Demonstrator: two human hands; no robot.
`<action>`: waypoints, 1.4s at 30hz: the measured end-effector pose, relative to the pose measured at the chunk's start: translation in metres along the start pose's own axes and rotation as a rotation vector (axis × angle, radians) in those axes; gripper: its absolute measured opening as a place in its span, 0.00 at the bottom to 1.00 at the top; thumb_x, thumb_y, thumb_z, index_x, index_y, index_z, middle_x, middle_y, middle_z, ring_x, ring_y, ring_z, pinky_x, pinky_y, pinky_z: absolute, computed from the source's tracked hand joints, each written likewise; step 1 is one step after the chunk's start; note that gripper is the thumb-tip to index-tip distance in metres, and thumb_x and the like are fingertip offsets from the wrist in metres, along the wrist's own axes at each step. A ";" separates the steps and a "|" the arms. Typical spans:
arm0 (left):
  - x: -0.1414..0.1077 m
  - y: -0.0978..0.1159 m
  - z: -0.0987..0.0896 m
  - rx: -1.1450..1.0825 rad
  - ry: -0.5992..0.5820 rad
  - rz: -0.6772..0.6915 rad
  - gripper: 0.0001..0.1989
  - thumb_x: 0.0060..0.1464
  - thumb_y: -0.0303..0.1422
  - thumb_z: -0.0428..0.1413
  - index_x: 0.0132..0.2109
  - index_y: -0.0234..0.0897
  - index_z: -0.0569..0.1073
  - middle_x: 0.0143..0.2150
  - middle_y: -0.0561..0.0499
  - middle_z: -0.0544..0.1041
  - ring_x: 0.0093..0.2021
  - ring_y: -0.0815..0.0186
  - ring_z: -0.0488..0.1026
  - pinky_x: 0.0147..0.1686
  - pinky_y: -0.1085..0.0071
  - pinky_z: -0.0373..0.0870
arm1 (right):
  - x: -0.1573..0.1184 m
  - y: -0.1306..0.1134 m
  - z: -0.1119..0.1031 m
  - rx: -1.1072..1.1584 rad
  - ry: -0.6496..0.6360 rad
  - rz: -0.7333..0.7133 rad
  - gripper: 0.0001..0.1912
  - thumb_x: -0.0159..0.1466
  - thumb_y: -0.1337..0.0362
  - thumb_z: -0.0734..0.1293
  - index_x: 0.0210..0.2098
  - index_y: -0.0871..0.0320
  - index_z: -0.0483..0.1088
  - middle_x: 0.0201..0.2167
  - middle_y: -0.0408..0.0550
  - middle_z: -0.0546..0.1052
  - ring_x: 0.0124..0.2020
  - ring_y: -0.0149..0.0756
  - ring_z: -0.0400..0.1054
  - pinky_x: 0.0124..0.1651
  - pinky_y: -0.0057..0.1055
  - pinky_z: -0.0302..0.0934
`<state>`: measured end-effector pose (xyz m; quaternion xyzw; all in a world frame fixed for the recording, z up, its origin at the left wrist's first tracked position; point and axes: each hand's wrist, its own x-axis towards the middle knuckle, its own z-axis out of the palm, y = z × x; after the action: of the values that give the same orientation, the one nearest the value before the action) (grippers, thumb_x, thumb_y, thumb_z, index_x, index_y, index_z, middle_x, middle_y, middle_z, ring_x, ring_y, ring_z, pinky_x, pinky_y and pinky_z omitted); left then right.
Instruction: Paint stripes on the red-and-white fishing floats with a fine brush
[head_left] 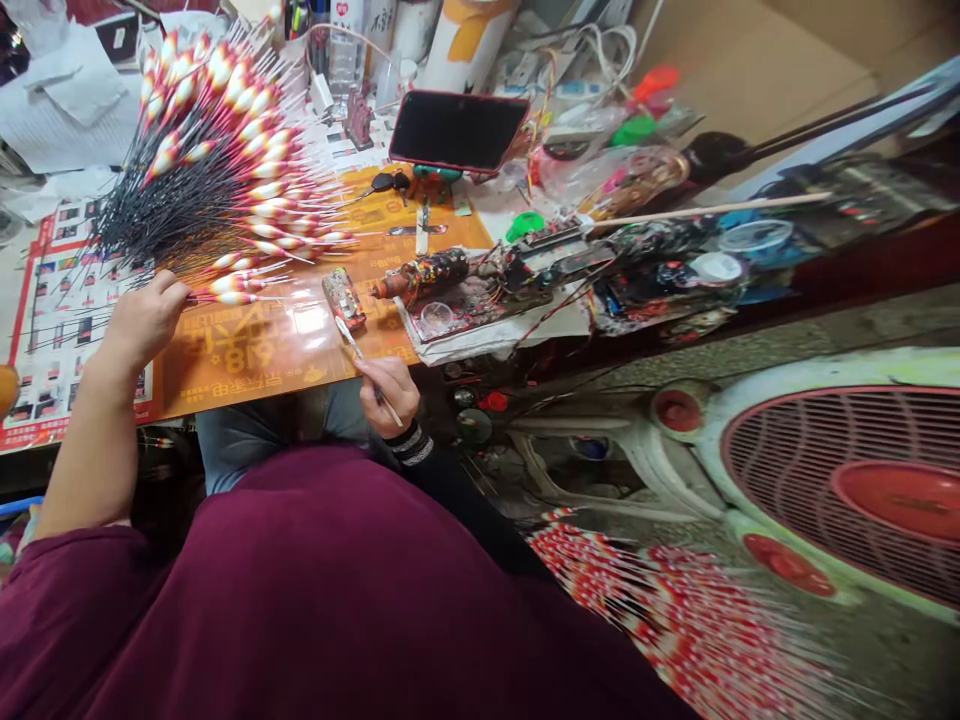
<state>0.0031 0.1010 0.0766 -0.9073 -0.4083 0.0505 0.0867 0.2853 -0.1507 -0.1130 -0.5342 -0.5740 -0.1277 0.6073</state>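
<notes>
Left-hand fingers (174,292) pinched narrow around stems of fanned red-and-white fishing floats (225,170), lying across orange printed mat (300,350). Right-hand fingers (382,378) closed on fine paintbrush (358,350), pen-style grip, steady.

Table w/ orange poster (225,365): fishing floats (225,170), speckled tin (344,299), black key (390,182) on top.

Floor: speckled grey terrazzo (757,360) is seen along the right side.
Wall: a beige panel (742,70) is seen at upper right.
Appliance: a white floor fan (847,480) with a red grille is stood on the floor.
</notes>
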 end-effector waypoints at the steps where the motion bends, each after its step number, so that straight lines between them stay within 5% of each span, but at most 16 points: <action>1: 0.002 -0.001 0.004 0.026 -0.019 -0.014 0.22 0.73 0.35 0.41 0.57 0.37 0.79 0.58 0.35 0.75 0.43 0.51 0.74 0.36 0.59 0.61 | -0.001 0.001 0.000 -0.003 -0.010 0.015 0.19 0.71 0.68 0.64 0.57 0.51 0.79 0.43 0.50 0.86 0.43 0.41 0.81 0.48 0.42 0.79; 8: 0.007 -0.006 0.028 -0.048 -0.002 -0.015 0.27 0.70 0.44 0.51 0.67 0.35 0.75 0.64 0.32 0.73 0.45 0.52 0.75 0.38 0.61 0.65 | -0.002 0.003 0.000 -0.006 -0.038 0.031 0.16 0.71 0.67 0.64 0.54 0.52 0.80 0.41 0.50 0.86 0.42 0.40 0.81 0.46 0.41 0.80; 13: 0.005 -0.009 0.037 -0.154 0.031 -0.039 0.13 0.67 0.40 0.55 0.46 0.40 0.81 0.55 0.41 0.78 0.40 0.60 0.73 0.34 0.65 0.58 | 0.007 -0.003 -0.001 0.072 0.022 0.003 0.19 0.70 0.70 0.64 0.55 0.51 0.79 0.41 0.49 0.86 0.41 0.39 0.81 0.44 0.40 0.79; 17: -0.012 -0.004 0.023 -0.273 0.081 -0.007 0.16 0.69 0.44 0.53 0.39 0.38 0.78 0.39 0.48 0.77 0.39 0.61 0.71 0.36 0.66 0.56 | 0.012 -0.007 -0.003 0.157 0.042 0.047 0.17 0.70 0.70 0.65 0.53 0.51 0.80 0.40 0.48 0.86 0.39 0.38 0.81 0.43 0.39 0.79; 23: -0.038 0.031 -0.001 -0.545 0.166 0.014 0.14 0.66 0.45 0.56 0.42 0.42 0.82 0.41 0.46 0.83 0.39 0.58 0.77 0.39 0.64 0.65 | 0.014 -0.011 -0.004 0.110 0.010 0.152 0.12 0.73 0.64 0.63 0.44 0.52 0.79 0.33 0.48 0.84 0.35 0.38 0.79 0.40 0.38 0.77; 30: -0.034 0.071 0.003 -0.467 0.186 -0.004 0.11 0.66 0.41 0.58 0.40 0.40 0.81 0.42 0.44 0.84 0.42 0.55 0.79 0.39 0.64 0.66 | 0.020 -0.012 -0.005 0.090 0.016 0.092 0.12 0.73 0.65 0.62 0.46 0.54 0.78 0.34 0.49 0.85 0.36 0.36 0.81 0.41 0.35 0.78; 42: -0.026 0.100 0.002 -0.274 0.182 -0.060 0.11 0.69 0.40 0.57 0.39 0.41 0.79 0.40 0.44 0.81 0.39 0.54 0.76 0.33 0.63 0.57 | 0.006 -0.005 0.003 0.018 0.002 0.126 0.13 0.75 0.62 0.60 0.51 0.52 0.75 0.36 0.49 0.85 0.38 0.37 0.80 0.45 0.38 0.78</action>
<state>0.0584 0.0163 0.0553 -0.8989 -0.4288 -0.0906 0.0001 0.2815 -0.1478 -0.1062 -0.5637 -0.5400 -0.0846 0.6192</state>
